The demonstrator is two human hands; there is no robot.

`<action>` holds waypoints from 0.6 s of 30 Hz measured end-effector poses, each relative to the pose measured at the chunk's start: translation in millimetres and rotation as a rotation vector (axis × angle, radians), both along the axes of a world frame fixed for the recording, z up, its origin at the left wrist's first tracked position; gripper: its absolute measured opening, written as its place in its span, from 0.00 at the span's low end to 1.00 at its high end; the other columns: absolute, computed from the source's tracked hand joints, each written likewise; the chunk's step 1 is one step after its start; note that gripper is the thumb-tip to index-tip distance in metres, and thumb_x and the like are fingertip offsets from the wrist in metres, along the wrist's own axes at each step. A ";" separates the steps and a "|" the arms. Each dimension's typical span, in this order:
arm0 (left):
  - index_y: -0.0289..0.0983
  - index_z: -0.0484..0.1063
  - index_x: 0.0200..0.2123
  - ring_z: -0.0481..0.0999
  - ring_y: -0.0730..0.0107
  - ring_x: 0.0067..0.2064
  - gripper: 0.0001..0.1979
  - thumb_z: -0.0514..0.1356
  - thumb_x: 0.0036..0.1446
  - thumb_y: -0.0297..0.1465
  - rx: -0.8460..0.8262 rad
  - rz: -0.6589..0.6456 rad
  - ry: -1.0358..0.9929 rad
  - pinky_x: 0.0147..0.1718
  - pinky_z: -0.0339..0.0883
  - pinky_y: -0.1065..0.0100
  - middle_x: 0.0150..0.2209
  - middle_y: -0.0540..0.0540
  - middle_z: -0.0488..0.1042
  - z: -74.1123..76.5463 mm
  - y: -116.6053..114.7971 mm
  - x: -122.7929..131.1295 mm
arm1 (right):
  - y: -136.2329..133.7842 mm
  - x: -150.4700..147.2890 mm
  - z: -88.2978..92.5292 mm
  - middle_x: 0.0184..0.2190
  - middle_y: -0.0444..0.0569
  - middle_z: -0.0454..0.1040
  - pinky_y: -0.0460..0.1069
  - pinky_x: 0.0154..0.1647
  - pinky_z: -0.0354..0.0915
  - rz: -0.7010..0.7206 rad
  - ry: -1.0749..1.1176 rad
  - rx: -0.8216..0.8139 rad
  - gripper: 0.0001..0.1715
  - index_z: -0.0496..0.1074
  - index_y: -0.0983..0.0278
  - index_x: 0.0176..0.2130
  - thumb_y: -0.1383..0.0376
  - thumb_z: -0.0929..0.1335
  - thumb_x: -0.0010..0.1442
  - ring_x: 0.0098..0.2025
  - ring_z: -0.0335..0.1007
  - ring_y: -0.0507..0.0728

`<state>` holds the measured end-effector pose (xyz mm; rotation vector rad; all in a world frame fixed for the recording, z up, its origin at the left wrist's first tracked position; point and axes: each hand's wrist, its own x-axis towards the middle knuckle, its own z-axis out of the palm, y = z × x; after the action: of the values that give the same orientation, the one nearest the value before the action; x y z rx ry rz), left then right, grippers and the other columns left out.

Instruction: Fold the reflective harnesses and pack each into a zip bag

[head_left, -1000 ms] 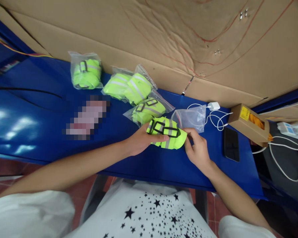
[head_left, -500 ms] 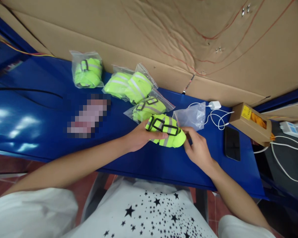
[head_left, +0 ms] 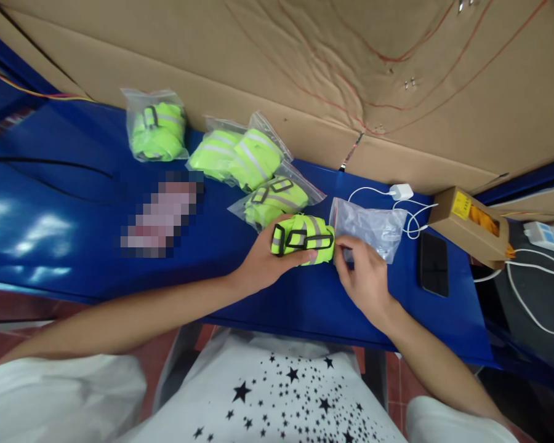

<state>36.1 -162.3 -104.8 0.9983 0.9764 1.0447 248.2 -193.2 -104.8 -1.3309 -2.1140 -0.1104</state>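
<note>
My left hand (head_left: 264, 261) grips a folded bundle of neon yellow-green reflective straps (head_left: 322, 225) with grey stripes and black buckles, its thumb across the near side. At the right end of the bundle, my right hand (head_left: 367, 277) is closed in a pinch on the left edge of a clear zip bag (head_left: 373, 227). That bag lies flat and looks unfilled; the exact grip of the fingertips is partly hidden. Just behind the bundle rests a bagged strap bundle (head_left: 277, 200), also with black buckles.
Farther back are more bagged bundles (head_left: 256, 160) and another bag (head_left: 157, 132) to the left. A blurred-out item (head_left: 161, 215) lies on the blue table (head_left: 87, 240). At right are a white charger (head_left: 401, 192), a dark phone (head_left: 433, 264) and a cardboard box (head_left: 468, 227).
My right hand has gone from the bundle's right end to the clear bag's edge, and the bag now lies more spread out. The loose end of the bundle is tucked in tighter.
</note>
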 end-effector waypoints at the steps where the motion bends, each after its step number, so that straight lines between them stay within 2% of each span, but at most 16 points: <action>1: 0.38 0.75 0.50 0.82 0.54 0.52 0.31 0.79 0.43 0.35 -0.033 -0.010 -0.037 0.56 0.76 0.53 0.48 0.44 0.83 0.1 1.6 -0.1 | 0.3 0.6 -0.5 0.37 0.48 0.80 0.50 0.39 0.71 -0.006 -0.048 0.034 0.08 0.69 0.62 0.49 0.70 0.66 0.71 0.35 0.78 0.55; 3: 0.38 0.76 0.49 0.83 0.54 0.50 0.30 0.79 0.43 0.35 -0.102 -0.058 -0.131 0.54 0.77 0.54 0.47 0.44 0.83 0.5 6.7 -1.6 | 1.1 2.4 -0.3 0.39 0.49 0.81 0.50 0.37 0.71 -0.021 -0.089 0.023 0.12 0.68 0.62 0.53 0.70 0.65 0.71 0.36 0.79 0.56; 5: 0.38 0.77 0.49 0.84 0.53 0.49 0.28 0.78 0.45 0.37 -0.128 -0.144 -0.198 0.53 0.78 0.53 0.46 0.43 0.84 1.3 12.1 -4.7 | 2.4 4.6 0.8 0.44 0.52 0.81 0.51 0.37 0.72 -0.031 -0.058 -0.080 0.17 0.65 0.63 0.59 0.71 0.63 0.72 0.39 0.79 0.57; 7: 0.37 0.77 0.50 0.84 0.52 0.50 0.28 0.78 0.47 0.38 -0.052 -0.191 -0.166 0.53 0.78 0.52 0.47 0.43 0.84 2.5 14.6 -8.1 | 3.9 6.9 2.1 0.47 0.53 0.80 0.52 0.39 0.74 -0.014 -0.002 -0.177 0.20 0.65 0.63 0.60 0.73 0.61 0.71 0.44 0.79 0.58; 10: 0.38 0.75 0.52 0.81 0.53 0.55 0.28 0.77 0.48 0.35 0.266 -0.111 0.054 0.59 0.73 0.53 0.53 0.41 0.82 5.0 8.7 -11.0 | 5.2 9.0 4.6 0.49 0.53 0.78 0.56 0.49 0.76 0.012 0.044 -0.201 0.18 0.69 0.62 0.55 0.74 0.61 0.69 0.51 0.77 0.60; 13: 0.40 0.73 0.56 0.78 0.55 0.61 0.26 0.74 0.55 0.32 0.514 -0.033 0.181 0.64 0.68 0.55 0.59 0.40 0.79 8.2 -3.7 -10.0 | 3.4 9.6 8.0 0.50 0.53 0.78 0.57 0.53 0.76 -0.033 0.084 -0.187 0.19 0.69 0.61 0.56 0.74 0.62 0.69 0.52 0.77 0.60; 16: 0.41 0.72 0.57 0.76 0.54 0.63 0.26 0.74 0.56 0.32 0.518 0.020 0.197 0.64 0.69 0.55 0.61 0.40 0.77 10.6 -10.5 -8.1 | -0.2 9.0 11.6 0.48 0.53 0.79 0.56 0.50 0.77 -0.082 0.134 -0.153 0.20 0.68 0.60 0.59 0.71 0.63 0.70 0.49 0.79 0.59; 18: 0.41 0.71 0.57 0.77 0.54 0.63 0.27 0.74 0.56 0.33 0.477 0.029 0.191 0.63 0.69 0.55 0.61 0.40 0.77 10.9 -9.7 -7.6 | -2.9 7.3 12.8 0.49 0.53 0.79 0.57 0.52 0.76 -0.030 0.125 -0.140 0.20 0.69 0.60 0.59 0.71 0.63 0.71 0.49 0.79 0.59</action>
<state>28.5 -172.0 -93.8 1.5005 0.9142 1.2554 255.5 -196.1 -92.1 -1.4131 -2.0273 0.1081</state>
